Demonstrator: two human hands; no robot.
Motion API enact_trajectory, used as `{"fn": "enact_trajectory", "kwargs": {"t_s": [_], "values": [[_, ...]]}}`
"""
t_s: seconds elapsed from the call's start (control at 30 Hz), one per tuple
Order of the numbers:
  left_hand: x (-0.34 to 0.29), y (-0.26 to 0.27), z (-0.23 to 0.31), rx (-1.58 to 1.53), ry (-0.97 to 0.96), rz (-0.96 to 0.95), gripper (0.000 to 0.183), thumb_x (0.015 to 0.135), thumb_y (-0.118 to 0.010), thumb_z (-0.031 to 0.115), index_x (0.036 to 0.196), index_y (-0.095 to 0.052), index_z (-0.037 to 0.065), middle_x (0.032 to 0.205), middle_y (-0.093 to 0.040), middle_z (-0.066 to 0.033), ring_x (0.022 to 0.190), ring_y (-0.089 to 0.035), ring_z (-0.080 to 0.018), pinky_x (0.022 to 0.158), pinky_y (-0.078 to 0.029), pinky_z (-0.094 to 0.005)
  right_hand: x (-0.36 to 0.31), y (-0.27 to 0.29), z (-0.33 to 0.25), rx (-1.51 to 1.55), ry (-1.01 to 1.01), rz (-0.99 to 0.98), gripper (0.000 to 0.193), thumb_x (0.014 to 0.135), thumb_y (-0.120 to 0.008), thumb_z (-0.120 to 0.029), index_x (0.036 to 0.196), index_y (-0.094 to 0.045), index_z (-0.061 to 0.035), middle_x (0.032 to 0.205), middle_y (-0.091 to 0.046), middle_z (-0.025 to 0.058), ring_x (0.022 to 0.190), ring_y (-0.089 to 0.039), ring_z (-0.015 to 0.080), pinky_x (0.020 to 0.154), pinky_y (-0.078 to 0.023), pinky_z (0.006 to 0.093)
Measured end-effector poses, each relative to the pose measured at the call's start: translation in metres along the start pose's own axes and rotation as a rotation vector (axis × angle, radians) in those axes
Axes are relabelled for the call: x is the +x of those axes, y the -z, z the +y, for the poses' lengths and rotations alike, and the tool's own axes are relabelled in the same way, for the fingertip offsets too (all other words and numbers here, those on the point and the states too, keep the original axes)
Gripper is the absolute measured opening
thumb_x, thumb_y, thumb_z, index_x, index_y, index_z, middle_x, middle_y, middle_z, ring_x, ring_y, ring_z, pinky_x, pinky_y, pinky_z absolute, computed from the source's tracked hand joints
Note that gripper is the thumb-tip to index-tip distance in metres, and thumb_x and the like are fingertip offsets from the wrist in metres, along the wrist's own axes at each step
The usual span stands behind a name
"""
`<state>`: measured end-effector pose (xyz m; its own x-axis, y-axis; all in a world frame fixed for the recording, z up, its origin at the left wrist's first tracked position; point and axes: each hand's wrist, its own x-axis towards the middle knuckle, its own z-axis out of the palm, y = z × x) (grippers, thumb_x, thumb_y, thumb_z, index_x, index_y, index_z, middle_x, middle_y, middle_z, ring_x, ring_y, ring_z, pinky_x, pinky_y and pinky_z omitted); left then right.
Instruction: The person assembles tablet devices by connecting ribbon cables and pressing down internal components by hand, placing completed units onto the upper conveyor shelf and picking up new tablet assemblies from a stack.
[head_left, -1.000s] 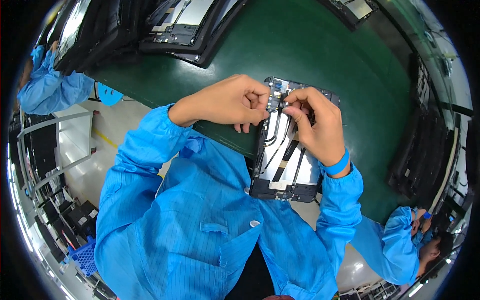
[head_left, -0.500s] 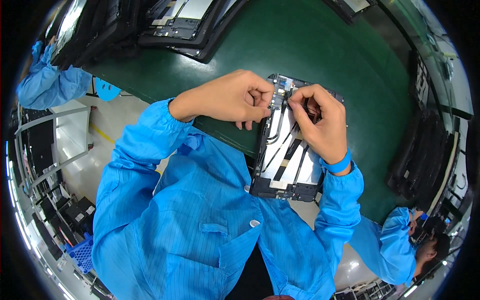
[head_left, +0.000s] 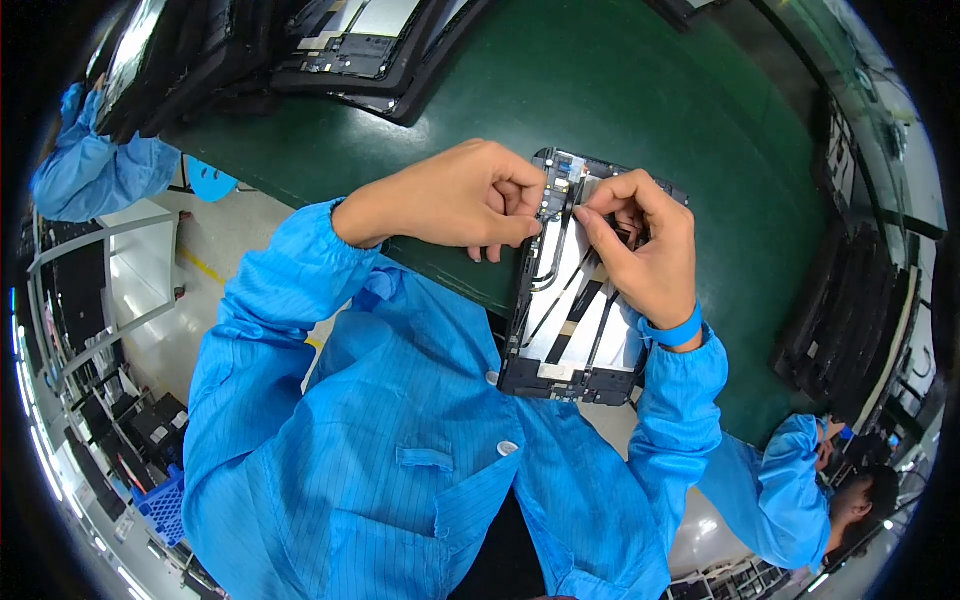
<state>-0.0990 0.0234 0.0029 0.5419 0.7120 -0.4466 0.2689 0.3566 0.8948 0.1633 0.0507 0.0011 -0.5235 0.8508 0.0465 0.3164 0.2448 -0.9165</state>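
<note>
An opened tablet-like device, with a silver plate, black cables and circuit parts showing, lies lengthwise at the near edge of the green table. My left hand is curled at its upper left edge, thumb and index finger pinched together; whatever they hold is hidden. My right hand lies over its upper right part, with thumb and index finger pinched beside a thin black cable. Whether that cable is between the fingertips is too small to tell. The right palm and fingers cover part of the device.
Similar opened devices in black frames are stacked at the far left. More black frames stand at the right of the green table. Co-workers in blue sit at the left and lower right.
My right fingertips have shifted slightly left and down, and the black cable near them lies a little differently. My left hand stays almost in place at the device's edge.
</note>
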Motion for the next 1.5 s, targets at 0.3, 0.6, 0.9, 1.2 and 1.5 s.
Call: {"fn": "enact_trajectory", "kwargs": {"t_s": [0.3, 0.6, 0.9, 1.2, 1.5], "values": [[0.001, -0.009, -0.002, 0.016, -0.025, 0.08, 0.023, 0.103, -0.074, 0.005, 0.085, -0.061, 0.001, 0.075, -0.07, -0.0037, 0.063, -0.073, -0.0105, 0.053, -0.056, -0.026, 0.0, -0.002, 0.008, 0.046, 0.015, 0.002, 0.017, 0.088, -0.08, 0.001, 0.102, -0.071, -0.0026, 0.083, -0.074, 0.0021, 0.066, -0.054, 0.0044, 0.059, -0.039, 0.0247], [0.0, -0.026, -0.01, 0.03, -0.131, 0.273, 0.024, 0.103, -0.072, 0.003, 0.084, -0.057, 0.002, 0.071, -0.065, -0.0009, 0.059, -0.067, -0.0078, 0.05, -0.052, -0.0263, 0.007, 0.004, -0.003, 0.021, -0.011, -0.08, 0.024, 0.084, -0.077, 0.002, 0.105, -0.066, -0.0035, 0.08, -0.072, 0.0032, 0.065, -0.047, 0.0061, 0.059, -0.037, 0.0269], [-0.014, -0.065, -0.027, 0.271, -0.417, 0.67, 0.009, 0.096, -0.081, 0.004, 0.101, -0.074, 0.003, 0.075, -0.069, -0.0092, 0.058, -0.067, -0.018, 0.053, -0.049, -0.032, 0.003, 0.007, 0.005, 0.065, 0.033, -0.162, 0.026, 0.084, -0.073, 0.004, 0.108, -0.065, -0.0042, 0.08, -0.069, 0.0042, 0.069, -0.053, 0.0109, 0.066, -0.043, 0.0284], [-0.012, -0.076, -0.03, 0.606, -0.573, 0.765, 0.018, 0.094, -0.084, 0.007, 0.11, -0.077, 0.003, 0.09, -0.069, -0.0103, 0.07, -0.073, -0.0289, 0.059, -0.058, -0.0394, -0.002, 0.007, -0.002, 0.082, 0.01, -0.146, 0.03, 0.087, -0.075, 0.006, 0.115, -0.067, -0.0023, 0.089, -0.072, 0.0091, 0.08, -0.071, 0.0169, 0.076, -0.055, 0.033], [-0.007, -0.08, -0.02, 0.784, -0.614, 0.851, 0.02, 0.09, -0.082, 0.008, 0.108, -0.075, 0.003, 0.085, -0.066, -0.0102, 0.068, -0.068, -0.0286, 0.056, -0.054, -0.04, -0.009, 0.027, -0.009, -0.289, 0.205, 0.033, 0.035, 0.086, -0.079, 0.004, 0.119, -0.071, -0.0057, 0.087, -0.075, 0.0059, 0.073, -0.064, 0.0175, 0.071, -0.051, 0.0325]]}}
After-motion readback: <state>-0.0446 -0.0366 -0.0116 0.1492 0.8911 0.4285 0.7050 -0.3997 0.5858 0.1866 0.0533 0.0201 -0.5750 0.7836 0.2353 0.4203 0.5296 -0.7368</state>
